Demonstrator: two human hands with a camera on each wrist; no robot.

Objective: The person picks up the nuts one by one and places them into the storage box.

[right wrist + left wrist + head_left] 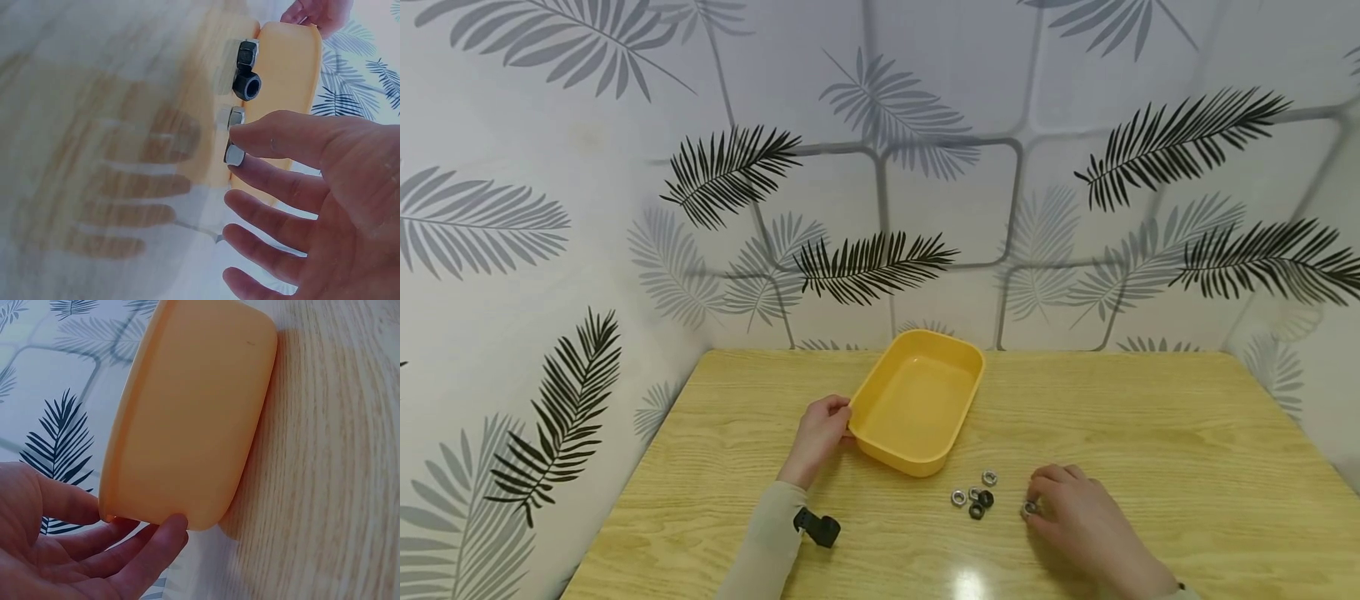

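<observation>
A yellow plastic tray [916, 400] stands toward the back of the table. My left hand [820, 429] grips its left side: in the left wrist view the thumb is at the rim and the fingertips [177, 524] press the outer wall. To the right, my right hand [1078, 517] pinches a silver hex nut [1030, 507] between thumb and index finger, low over the tabletop. The same nut [235, 155] shows in the right wrist view, the other fingers spread loosely. Between the hands lie several loose nuts, among them a silver nut [958, 497] and a black nut [977, 510].
The light wood table [1165, 433] reaches back to a wall [955, 200] with a leaf pattern. Another silver nut [989, 478] lies just in front of the tray, a little apart from the cluster. A black strap with a small device [820, 528] sits on the left wrist.
</observation>
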